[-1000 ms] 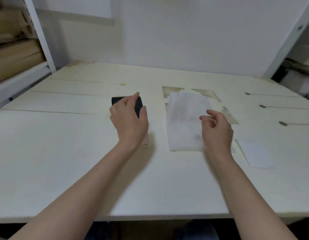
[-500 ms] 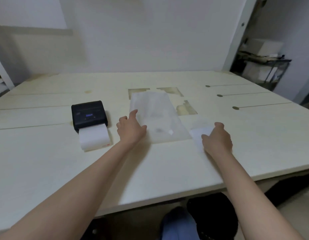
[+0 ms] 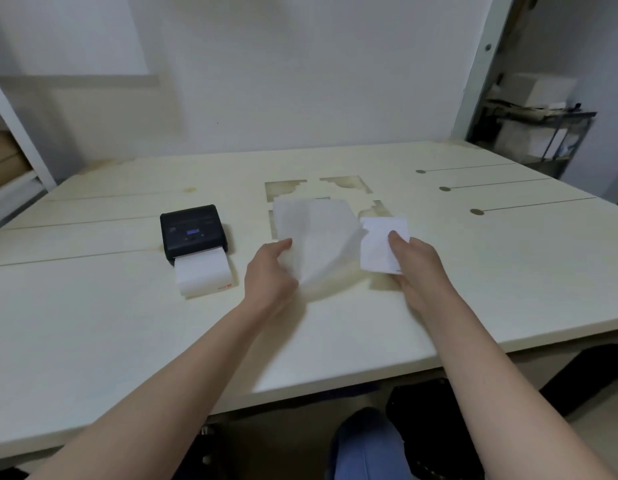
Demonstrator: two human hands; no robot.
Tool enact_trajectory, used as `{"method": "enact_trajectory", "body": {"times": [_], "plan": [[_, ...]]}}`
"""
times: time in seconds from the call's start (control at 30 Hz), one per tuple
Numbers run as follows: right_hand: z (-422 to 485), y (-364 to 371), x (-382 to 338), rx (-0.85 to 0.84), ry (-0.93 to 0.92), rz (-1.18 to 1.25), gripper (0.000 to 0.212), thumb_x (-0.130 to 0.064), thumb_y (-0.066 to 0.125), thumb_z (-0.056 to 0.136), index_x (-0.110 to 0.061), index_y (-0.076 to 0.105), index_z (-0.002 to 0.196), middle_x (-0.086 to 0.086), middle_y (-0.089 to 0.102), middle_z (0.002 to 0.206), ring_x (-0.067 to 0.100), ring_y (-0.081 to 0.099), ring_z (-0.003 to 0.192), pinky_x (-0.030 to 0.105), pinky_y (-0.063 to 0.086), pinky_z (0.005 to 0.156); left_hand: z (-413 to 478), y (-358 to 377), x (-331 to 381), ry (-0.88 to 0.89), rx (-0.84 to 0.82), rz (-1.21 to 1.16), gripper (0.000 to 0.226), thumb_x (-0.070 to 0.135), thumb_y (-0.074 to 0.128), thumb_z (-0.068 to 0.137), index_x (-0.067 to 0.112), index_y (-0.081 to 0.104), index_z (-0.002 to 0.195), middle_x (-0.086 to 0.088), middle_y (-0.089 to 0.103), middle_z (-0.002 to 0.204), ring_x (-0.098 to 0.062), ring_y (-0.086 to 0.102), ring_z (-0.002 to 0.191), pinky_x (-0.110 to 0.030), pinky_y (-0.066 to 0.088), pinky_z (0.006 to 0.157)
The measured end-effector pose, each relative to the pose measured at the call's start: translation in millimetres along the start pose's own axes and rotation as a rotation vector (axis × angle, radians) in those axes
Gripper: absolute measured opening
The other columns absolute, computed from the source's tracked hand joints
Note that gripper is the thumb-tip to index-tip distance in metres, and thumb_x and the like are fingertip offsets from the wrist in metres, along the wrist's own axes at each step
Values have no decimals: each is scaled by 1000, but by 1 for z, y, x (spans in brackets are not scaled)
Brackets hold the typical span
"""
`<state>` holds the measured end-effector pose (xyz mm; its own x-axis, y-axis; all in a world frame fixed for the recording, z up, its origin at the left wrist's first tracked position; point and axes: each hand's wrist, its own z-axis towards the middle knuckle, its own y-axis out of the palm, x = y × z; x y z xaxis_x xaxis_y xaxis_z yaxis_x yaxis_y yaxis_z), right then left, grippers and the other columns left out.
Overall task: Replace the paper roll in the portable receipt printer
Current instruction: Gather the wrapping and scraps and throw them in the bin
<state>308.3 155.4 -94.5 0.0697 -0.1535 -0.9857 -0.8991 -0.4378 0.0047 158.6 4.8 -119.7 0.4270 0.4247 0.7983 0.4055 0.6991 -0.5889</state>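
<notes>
A small black receipt printer (image 3: 193,229) sits on the pale table (image 3: 127,323), left of centre, with a strip of white paper (image 3: 203,274) sticking out of its front toward me. My left hand (image 3: 270,276) pinches the near edge of a thin translucent sheet (image 3: 314,233) and lifts it off the table. My right hand (image 3: 416,263) holds a small white slip of paper (image 3: 378,245) raised next to that sheet. Both hands are to the right of the printer and do not touch it.
Brown worn patches (image 3: 345,185) mark the tabletop behind the sheet. Three slots with round ends (image 3: 477,212) run across the right side. A white shelf post (image 3: 20,133) stands at left, a metal rack (image 3: 539,133) at far right. My knee (image 3: 366,445) shows under the table's front edge.
My left hand left the printer and took hold of the thin sheet, lifting its near edge. My right hand picked up the small white slip. The view swung to the right.
</notes>
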Motion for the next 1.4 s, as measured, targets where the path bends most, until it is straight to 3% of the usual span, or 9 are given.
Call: {"method": "enact_trajectory", "body": {"times": [0.1, 0.2, 0.33, 0.53, 0.83, 1.0, 1.17, 1.3, 1.4], "plan": [[-4, -10, -4, 95, 10, 178, 23, -22, 57, 94, -1, 63, 101, 18, 66, 120, 25, 61, 97, 47, 46, 104, -7, -5, -2, -20, 47, -28, 74, -11, 53, 75, 22, 48, 141, 5, 49, 144, -24, 57, 120, -37, 47, 102], [-15, -19, -7, 78, 5, 194, 19, -20, 58, 94, -2, 63, 95, 14, 67, 106, 24, 60, 89, 46, 47, 102, -17, -11, -1, -44, 59, -91, 73, -12, 51, 74, 24, 52, 137, 7, 54, 138, -24, 59, 118, -39, 49, 101], [-36, -18, -4, -104, -33, 3, 14, -22, 56, 96, -13, 61, 86, 6, 68, 91, 21, 65, 80, 36, 52, 82, -37, -9, 7, -66, -23, -322, 56, -1, 69, 75, 27, 64, 123, 9, 63, 125, -18, 66, 102, -34, 56, 88], [-79, -44, 7, -112, -68, -299, 18, -31, 57, 93, -14, 63, 90, 12, 71, 105, 29, 68, 94, 42, 53, 88, -85, 2, 27, 12, -37, -434, 23, 22, 73, 83, 22, 69, 106, 3, 67, 107, -8, 60, 79, -18, 44, 64], [-123, -129, 55, 140, -38, -354, 19, -11, 65, 88, -2, 67, 105, 10, 68, 98, 25, 64, 86, 29, 50, 71, -173, 64, 54, 298, -272, -256, 50, 16, 61, 86, 35, 52, 131, 4, 62, 96, -17, 65, 83, -32, 55, 74], [-105, -170, 114, 256, 140, -427, 42, -14, 76, 79, 2, 60, 115, 18, 65, 111, 36, 64, 106, 45, 54, 89, -185, 118, 39, 314, -476, 81, 41, 25, 62, 86, 25, 61, 127, -3, 70, 103, -26, 62, 105, -37, 50, 92], [-77, -194, 183, 309, 255, -588, 5, -23, 65, 85, -19, 62, 87, 6, 66, 92, 27, 63, 79, 29, 49, 62, -175, 169, 15, 215, -697, 189, 54, 20, 59, 93, 20, 46, 145, -5, 59, 136, -24, 55, 125, -31, 46, 99], [-47, -200, 232, 419, 386, -399, 16, -11, 60, 86, -13, 55, 71, 13, 68, 82, 22, 64, 58, 21, 45, 45, -157, 219, -4, 179, -843, 242, 53, 16, 57, 94, 14, 43, 145, -12, 57, 138, -29, 56, 123, -35, 47, 100], [-17, -206, 268, 486, 464, -364, 20, -7, 58, 87, -10, 52, 69, 19, 69, 92, 27, 66, 75, 20, 43, 48, -140, 256, -19, 151, -922, 281, 44, 14, 53, 96, 13, 48, 140, -12, 57, 135, -29, 54, 125, -33, 44, 98]]}}
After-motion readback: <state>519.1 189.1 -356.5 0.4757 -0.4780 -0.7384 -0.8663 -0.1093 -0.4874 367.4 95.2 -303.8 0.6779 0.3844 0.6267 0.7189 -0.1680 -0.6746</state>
